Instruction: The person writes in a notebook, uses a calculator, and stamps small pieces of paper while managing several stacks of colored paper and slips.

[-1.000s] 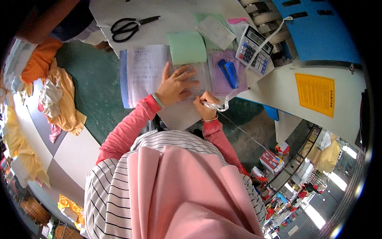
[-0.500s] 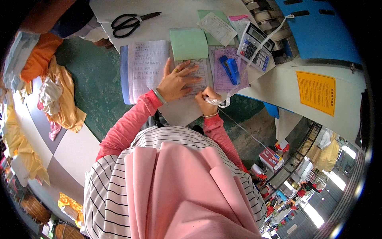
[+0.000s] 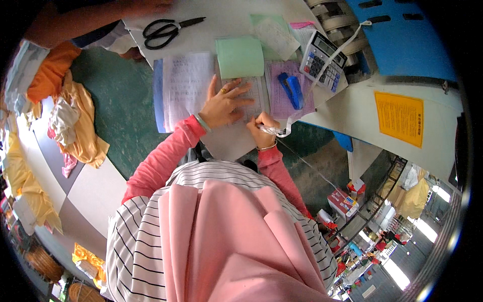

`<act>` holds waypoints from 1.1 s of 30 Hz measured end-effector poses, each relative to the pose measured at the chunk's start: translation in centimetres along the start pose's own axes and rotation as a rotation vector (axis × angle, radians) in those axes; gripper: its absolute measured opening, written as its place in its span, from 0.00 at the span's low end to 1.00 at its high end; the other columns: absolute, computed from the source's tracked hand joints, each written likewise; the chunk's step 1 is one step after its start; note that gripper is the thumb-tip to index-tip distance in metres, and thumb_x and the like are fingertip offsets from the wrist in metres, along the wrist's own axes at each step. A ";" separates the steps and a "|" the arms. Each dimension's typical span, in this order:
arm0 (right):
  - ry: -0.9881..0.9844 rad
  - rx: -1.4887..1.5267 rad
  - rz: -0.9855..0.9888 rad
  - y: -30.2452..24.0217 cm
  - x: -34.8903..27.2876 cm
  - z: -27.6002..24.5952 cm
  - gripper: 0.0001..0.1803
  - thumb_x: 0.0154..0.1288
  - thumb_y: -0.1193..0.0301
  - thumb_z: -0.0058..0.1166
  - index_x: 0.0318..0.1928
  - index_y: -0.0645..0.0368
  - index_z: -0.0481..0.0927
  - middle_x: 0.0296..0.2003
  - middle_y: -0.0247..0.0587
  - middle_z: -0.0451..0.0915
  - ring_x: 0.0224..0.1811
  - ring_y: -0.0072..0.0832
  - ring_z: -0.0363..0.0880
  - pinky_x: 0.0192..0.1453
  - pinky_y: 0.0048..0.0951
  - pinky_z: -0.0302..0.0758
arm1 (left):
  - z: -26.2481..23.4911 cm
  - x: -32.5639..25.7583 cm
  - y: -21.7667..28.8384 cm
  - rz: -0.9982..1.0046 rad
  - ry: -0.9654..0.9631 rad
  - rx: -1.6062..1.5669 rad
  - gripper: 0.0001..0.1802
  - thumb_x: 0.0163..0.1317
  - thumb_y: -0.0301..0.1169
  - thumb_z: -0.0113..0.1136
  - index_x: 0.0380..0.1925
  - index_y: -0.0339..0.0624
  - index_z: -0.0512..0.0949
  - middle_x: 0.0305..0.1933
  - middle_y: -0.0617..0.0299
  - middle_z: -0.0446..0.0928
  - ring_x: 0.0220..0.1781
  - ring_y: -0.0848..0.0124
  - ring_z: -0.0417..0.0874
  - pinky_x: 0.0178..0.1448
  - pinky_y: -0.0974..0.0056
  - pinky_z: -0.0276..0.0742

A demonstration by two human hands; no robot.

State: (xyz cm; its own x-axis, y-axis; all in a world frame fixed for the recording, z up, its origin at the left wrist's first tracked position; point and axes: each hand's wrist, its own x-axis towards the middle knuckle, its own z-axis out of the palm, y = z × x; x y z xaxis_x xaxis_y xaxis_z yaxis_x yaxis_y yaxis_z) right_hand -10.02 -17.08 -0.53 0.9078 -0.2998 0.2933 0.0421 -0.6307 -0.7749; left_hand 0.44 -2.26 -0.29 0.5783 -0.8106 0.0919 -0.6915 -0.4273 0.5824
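Table (image 3: 221, 26) edge runs near the right hand (image 3: 264, 130), grip closed round a pen (image 3: 272, 130), left hand (image 3: 221, 108) splayed on paper (image 3: 259, 99)

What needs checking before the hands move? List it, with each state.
1. Left hand flat on the form: ok, fingers spread across it.
2. Right hand closed on the white thing: ok.
3. Tip of that thing on the form: cannot tell, the fingers hide it.
4. Notebook open: ok, left of the form.
5. Stapler away from the hands: ok, it lies on the purple sheet.
6. Calculator uncovered: not ok, a white strip crosses it.
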 end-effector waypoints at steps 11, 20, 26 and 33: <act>-0.014 0.072 -0.010 0.1 -0.2 0.0 0.14 0.43 0.80 0.56 0.15 0.59 0.62 0.10 0.34 0.61 0.12 0.18 0.58 0.16 0.25 0.58 | -0.5 0.0 0.2 0.029 0.035 0.006 0.24 0.48 0.39 0.61 0.49 0.69 0.74 0.66 0.72 0.59 0.69 0.65 0.52 0.67 0.35 0.28; 0.337 0.298 0.225 1.1 -0.6 -0.9 0.13 0.54 0.78 0.54 0.21 0.56 0.63 0.14 0.27 0.63 0.14 0.15 0.60 0.19 0.19 0.57 | -1.2 -0.2 1.0 0.039 0.010 0.049 0.27 0.45 0.39 0.64 0.50 0.65 0.74 0.65 0.70 0.60 0.68 0.66 0.55 0.67 0.37 0.26; 0.477 0.496 0.326 -1.2 0.8 -2.4 0.10 0.57 0.75 0.55 0.26 0.56 0.66 0.15 0.29 0.68 0.15 0.14 0.62 0.20 0.16 0.58 | -2.4 -1.7 0.6 0.076 0.040 0.172 0.25 0.41 0.41 0.66 0.44 0.55 0.77 0.57 0.67 0.69 0.60 0.70 0.67 0.68 0.39 0.36; 0.467 0.350 0.185 0.0 0.4 -3.3 0.15 0.65 0.66 0.44 0.26 0.64 0.73 0.24 0.35 0.74 0.27 0.21 0.71 0.31 0.20 0.66 | -2.3 -1.8 0.1 0.148 0.095 0.210 0.19 0.42 0.41 0.66 0.37 0.52 0.79 0.48 0.68 0.75 0.52 0.73 0.74 0.69 0.51 0.48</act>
State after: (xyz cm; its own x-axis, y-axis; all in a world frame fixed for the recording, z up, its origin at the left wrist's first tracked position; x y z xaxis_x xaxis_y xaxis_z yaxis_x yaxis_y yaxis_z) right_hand -11.01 -19.57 1.50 0.6375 -0.7141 0.2893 0.1078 -0.2892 -0.9512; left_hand 0.36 0.08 1.46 0.4955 -0.8335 0.2445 -0.8404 -0.3887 0.3777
